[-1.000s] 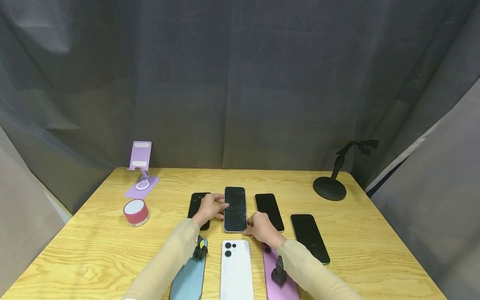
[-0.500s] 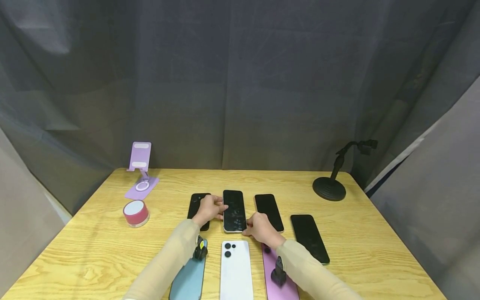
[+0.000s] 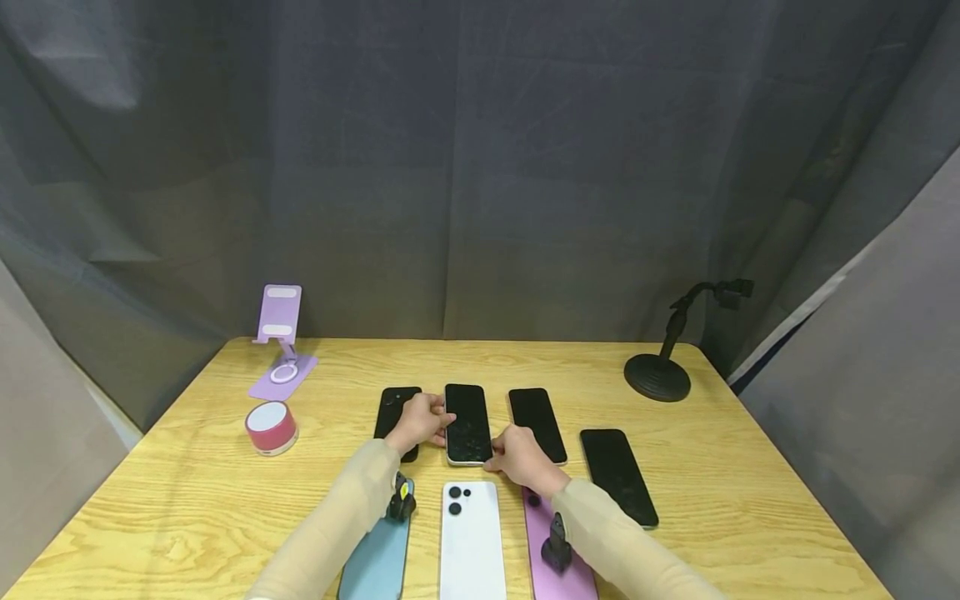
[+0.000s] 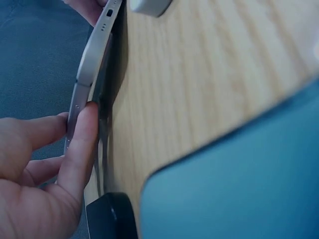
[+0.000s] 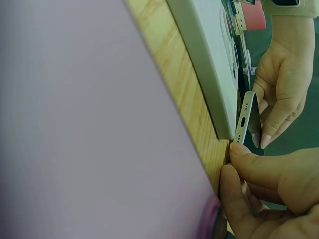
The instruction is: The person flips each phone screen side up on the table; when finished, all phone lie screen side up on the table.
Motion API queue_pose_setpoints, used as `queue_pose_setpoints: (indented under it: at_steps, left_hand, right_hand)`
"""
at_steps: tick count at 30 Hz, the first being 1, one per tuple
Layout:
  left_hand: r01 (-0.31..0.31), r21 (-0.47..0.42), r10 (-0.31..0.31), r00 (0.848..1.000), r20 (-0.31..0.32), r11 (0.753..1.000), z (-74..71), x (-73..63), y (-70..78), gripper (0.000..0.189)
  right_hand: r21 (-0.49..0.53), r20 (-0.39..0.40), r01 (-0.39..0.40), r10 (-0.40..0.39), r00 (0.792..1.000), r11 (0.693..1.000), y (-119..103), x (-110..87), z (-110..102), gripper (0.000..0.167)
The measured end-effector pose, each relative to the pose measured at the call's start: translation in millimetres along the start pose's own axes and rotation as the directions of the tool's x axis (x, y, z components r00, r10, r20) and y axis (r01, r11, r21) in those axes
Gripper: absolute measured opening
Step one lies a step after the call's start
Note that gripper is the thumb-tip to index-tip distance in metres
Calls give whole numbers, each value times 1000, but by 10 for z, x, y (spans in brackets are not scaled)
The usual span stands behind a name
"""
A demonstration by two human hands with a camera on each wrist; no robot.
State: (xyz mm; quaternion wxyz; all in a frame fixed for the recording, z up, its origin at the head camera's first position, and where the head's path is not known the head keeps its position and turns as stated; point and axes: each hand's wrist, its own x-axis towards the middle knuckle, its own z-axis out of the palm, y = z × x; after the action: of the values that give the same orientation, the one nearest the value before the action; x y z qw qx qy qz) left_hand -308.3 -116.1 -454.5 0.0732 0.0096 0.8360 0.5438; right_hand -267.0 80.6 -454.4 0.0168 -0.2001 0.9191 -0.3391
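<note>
A smartphone point(image 3: 467, 425) with a dark screen facing up is between my two hands in the middle of the table. My left hand point(image 3: 420, 419) holds its left long edge between thumb and fingers. Its silver side point(image 4: 93, 57) shows in the left wrist view. At the lower right corner, my right hand point(image 3: 522, 457) pinches the phone; the port end point(image 5: 243, 119) is seen in the right wrist view. Part of a black phone point(image 3: 390, 408) is hidden under my left hand. Whether the held phone touches the table, I cannot tell.
Nearer me lie a blue phone point(image 3: 375, 558), a white phone point(image 3: 472, 542) and a purple phone point(image 3: 551, 550). Two black phones, one upper point(image 3: 536, 421) and one lower point(image 3: 618, 475), lie right. A purple stand point(image 3: 281, 312), pink round speaker point(image 3: 272, 427) and black stand point(image 3: 657, 377) stand farther out.
The held phone's far end has come down and slightly left, so it lies flatter. Both hands have stayed almost in place with their hold on it.
</note>
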Motion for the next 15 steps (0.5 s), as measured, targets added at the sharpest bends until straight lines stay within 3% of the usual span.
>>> queue_pose_setpoints:
  at_steps: [15]
  left_hand:
    - [2,-15,-2,1000,23,1000,-23,-14,-4,49]
  right_hand:
    - [29,10,6,-7,1000,1000,15,5,2,48]
